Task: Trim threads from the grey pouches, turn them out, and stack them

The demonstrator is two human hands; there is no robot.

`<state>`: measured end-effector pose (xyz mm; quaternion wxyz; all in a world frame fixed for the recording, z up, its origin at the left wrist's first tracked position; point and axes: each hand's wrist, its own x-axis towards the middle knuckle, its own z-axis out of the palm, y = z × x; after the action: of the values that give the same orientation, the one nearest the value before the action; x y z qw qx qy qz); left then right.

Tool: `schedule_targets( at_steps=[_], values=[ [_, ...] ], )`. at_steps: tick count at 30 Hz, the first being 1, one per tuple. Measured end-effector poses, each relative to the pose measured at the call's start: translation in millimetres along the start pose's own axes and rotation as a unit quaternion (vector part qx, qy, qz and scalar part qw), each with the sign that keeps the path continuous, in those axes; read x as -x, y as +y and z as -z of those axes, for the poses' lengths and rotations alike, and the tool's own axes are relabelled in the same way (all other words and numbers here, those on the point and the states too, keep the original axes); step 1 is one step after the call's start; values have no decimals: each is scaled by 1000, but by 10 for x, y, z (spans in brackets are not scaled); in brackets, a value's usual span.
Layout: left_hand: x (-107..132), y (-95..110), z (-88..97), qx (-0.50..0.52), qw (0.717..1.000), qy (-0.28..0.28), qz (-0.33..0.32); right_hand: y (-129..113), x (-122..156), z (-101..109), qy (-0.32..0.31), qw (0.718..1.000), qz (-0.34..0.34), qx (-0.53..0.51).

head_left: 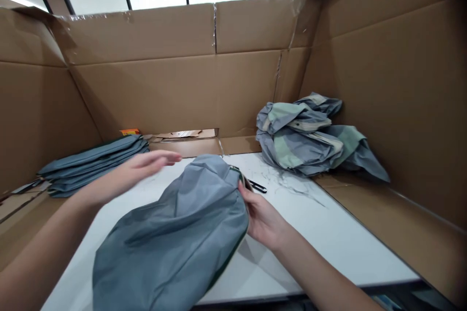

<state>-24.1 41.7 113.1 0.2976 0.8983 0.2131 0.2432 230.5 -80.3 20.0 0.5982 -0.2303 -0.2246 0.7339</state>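
Note:
A grey-blue fabric piece (178, 233), sewn like a bag or cover with a dark green edge, hangs over the near part of the white table. My right hand (262, 214) grips its right edge, thumb on top and fingers behind the cloth. Raised above the fabric's left side, my left hand (151, 163) is apart from it, fingers stretched out and slightly blurred. Just beyond my right hand, a small black tool (258, 186) lies on the table, partly hidden by the cloth.
A stack of folded grey-blue fabric pieces (95, 163) lies at the left. Crumpled grey and pale green fabric pieces (302, 136) are heaped at the right. Cardboard walls (164, 87) surround the white table (350, 248). An orange box (130, 131) sits behind the stack. Loose threads lie near the heap.

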Motion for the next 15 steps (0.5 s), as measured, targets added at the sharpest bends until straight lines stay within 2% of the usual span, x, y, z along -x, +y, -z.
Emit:
schedule_targets(
  at_steps=[1, 2, 4, 6, 9, 11, 13, 15],
  values=[
    [-133, 122, -115, -46, 999, -22, 5, 49, -24, -54, 7, 1000, -13, -16],
    [-244, 214, -240, -64, 998, -11, 8, 95, -46, -102, 19, 999, -20, -26],
    [-385, 300, -469, -33, 999, 8, 40, 174, -81, -162, 41, 999, -17, -26],
    [-432, 285, -614, 14, 996, 43, 78, 225, -93, -178, 52, 998, -7, -18],
    [-436, 193, -661, 19, 988, 112, 104, 259, -47, -171, 31, 999, -11, -23],
    [-456, 154, -639, 6, 984, 137, 115, 265, 19, -167, -2, 1000, -4, -30],
    [-498, 156, -626, 16, 984, 123, 126, 265, 88, -154, -44, 999, -13, -30],
    [-542, 189, -638, 36, 986, 102, 124, 258, 136, -122, -82, 995, -49, -17]
  ],
)
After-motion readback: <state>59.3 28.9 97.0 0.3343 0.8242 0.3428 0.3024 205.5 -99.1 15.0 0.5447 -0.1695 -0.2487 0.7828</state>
